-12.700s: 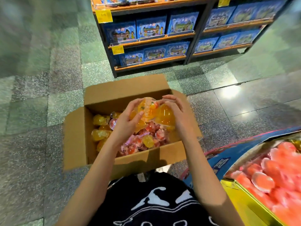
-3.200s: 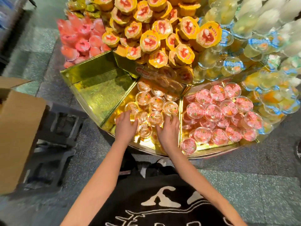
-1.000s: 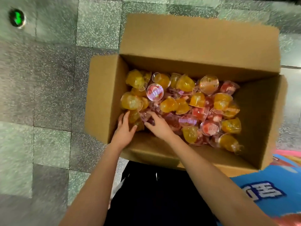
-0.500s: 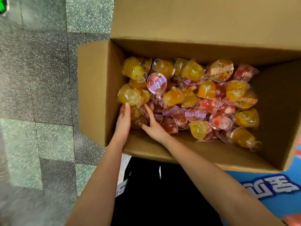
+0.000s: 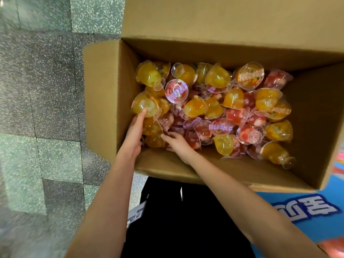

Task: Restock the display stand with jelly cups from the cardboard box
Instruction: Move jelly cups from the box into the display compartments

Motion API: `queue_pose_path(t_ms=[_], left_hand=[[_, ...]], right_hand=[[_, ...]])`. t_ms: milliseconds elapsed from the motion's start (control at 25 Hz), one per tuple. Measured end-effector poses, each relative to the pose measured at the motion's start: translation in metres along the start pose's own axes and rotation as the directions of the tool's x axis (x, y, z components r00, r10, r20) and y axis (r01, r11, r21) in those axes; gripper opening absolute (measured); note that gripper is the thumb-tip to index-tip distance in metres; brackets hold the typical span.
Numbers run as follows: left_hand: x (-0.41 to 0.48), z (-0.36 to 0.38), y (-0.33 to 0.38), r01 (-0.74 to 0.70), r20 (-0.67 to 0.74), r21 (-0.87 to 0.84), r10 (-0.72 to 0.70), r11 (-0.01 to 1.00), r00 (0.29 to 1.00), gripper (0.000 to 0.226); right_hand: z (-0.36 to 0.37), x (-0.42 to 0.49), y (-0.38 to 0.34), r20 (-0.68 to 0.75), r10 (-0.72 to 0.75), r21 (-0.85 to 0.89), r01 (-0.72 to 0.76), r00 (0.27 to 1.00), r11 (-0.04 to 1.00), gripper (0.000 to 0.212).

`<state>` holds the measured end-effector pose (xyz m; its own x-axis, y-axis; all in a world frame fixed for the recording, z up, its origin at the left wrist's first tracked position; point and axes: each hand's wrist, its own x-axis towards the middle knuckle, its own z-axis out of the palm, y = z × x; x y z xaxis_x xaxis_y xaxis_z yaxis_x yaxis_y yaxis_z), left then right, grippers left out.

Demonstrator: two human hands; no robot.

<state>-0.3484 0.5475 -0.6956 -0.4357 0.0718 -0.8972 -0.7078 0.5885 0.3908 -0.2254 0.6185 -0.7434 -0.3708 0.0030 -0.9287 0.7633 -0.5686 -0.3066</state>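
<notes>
The open cardboard box (image 5: 104,94) sits on the floor in front of me, holding several yellow and red jelly cups (image 5: 214,107) in clear plastic, piled loosely. My left hand (image 5: 135,131) lies along the box's left inner wall, fingers straight, fingertips touching a yellow cup (image 5: 144,105). My right hand (image 5: 176,142) reaches into the near-left corner of the pile with its fingers spread among red and yellow cups; no cup is lifted. Only the blue printed edge of the display stand (image 5: 307,211) shows, at the lower right.
Speckled grey-green floor tiles (image 5: 46,90) lie to the left of the box. The box's far flap (image 5: 223,17) stands up at the top. My dark clothing (image 5: 176,220) fills the bottom middle.
I have leaned closer to the box since half a second ago. My left hand slid a little further in along the wall; my right hand pushed deeper into the cups.
</notes>
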Motion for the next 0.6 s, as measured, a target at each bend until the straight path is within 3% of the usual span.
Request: queue_pose_path(t_ms=[120, 240, 320, 400, 440, 520, 600], left_hand=[[-0.002, -0.002, -0.01, 0.009, 0.042, -0.094, -0.005, 0.995, 0.999, 0.048], [-0.002, 0.003, -0.011, -0.014, 0.019, -0.186, 0.018, 0.983, 1.0, 0.044], [-0.002, 0.01, -0.003, 0.011, -0.035, -0.201, -0.018, 0.98, 0.999, 0.059], [0.002, 0.017, 0.001, 0.06, -0.129, -0.237, -0.093, 0.97, 0.987, 0.085], [0.004, 0.018, 0.001, 0.067, -0.167, -0.247, -0.111, 0.967, 0.98, 0.087], [0.003, 0.016, -0.002, 0.054, -0.17, -0.258, -0.101, 0.965, 0.98, 0.068], [0.002, 0.014, -0.009, 0.045, -0.137, -0.256, -0.082, 0.966, 0.987, 0.058]], right_hand=[[0.003, 0.006, -0.004, 0.055, 0.074, 0.028, -0.076, 0.996, 0.997, 0.058], [-0.001, 0.005, -0.005, 0.053, 0.106, 0.047, -0.109, 0.993, 0.993, 0.057], [0.0, 0.004, -0.003, 0.026, 0.105, 0.069, -0.106, 0.994, 0.992, 0.057], [0.002, 0.001, 0.0, -0.001, 0.074, 0.052, -0.073, 0.997, 0.996, 0.086], [0.003, 0.003, 0.003, -0.012, 0.064, 0.051, -0.064, 0.998, 0.997, 0.104], [0.006, 0.002, 0.002, -0.023, 0.051, 0.048, -0.05, 0.998, 0.998, 0.123], [0.007, -0.004, -0.007, -0.021, 0.051, 0.004, -0.051, 0.998, 0.999, 0.128]])
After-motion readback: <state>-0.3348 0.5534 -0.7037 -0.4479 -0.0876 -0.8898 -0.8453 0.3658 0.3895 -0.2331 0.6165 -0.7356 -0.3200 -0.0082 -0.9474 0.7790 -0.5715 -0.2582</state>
